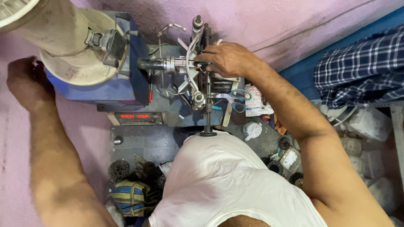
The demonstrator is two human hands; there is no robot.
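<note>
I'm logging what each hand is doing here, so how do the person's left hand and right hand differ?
The right hand lies flat with fingers spread on the metal winding frame of the blue machine; the left hand is curled up at the far left, off the machine, by the pink wall. The right hand is sharp and well lit; the left hand is blurred and shadowed. Both are bare, with bare forearms.

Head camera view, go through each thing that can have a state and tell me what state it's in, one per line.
Right hand: resting on the machine's metal fixture, fingers curled over it.
Left hand: closed at the machine's left side; what it holds is hidden.
Red digital display: lit.
Scissors: lying flat, blades shut.
White plastic bag: knotted shut.
</note>
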